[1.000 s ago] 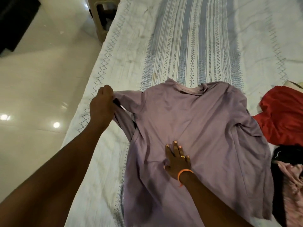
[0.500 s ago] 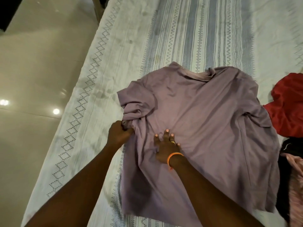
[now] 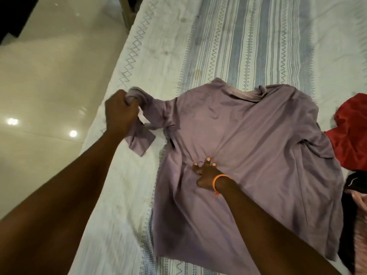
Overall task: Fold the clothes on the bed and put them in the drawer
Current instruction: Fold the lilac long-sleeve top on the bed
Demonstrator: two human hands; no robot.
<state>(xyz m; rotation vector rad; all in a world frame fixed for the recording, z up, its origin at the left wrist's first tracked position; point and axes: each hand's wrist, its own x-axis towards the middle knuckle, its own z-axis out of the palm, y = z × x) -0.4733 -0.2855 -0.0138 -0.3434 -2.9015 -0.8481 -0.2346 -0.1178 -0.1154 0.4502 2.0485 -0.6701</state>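
Note:
A lilac T-shirt (image 3: 248, 151) lies spread on the bed (image 3: 198, 46), collar toward the far side. My left hand (image 3: 120, 112) grips the shirt's left sleeve (image 3: 143, 141), which is stretched out toward the bed's left edge, its end hanging below my fist. My right hand (image 3: 206, 171), with an orange band at the wrist, presses fingers down on the shirt's middle. No drawer is in view.
A red garment (image 3: 351, 132) lies at the bed's right edge, with a black piece (image 3: 355, 181) and a pink one (image 3: 359, 235) below it. Glossy tiled floor (image 3: 49, 86) runs along the bed's left side. A stool leg (image 3: 127, 14) stands near the top.
My left hand has pulled the sleeve from its bunched spot beside my right hand out to the left and away from me. My right hand has stayed pressed on the shirt.

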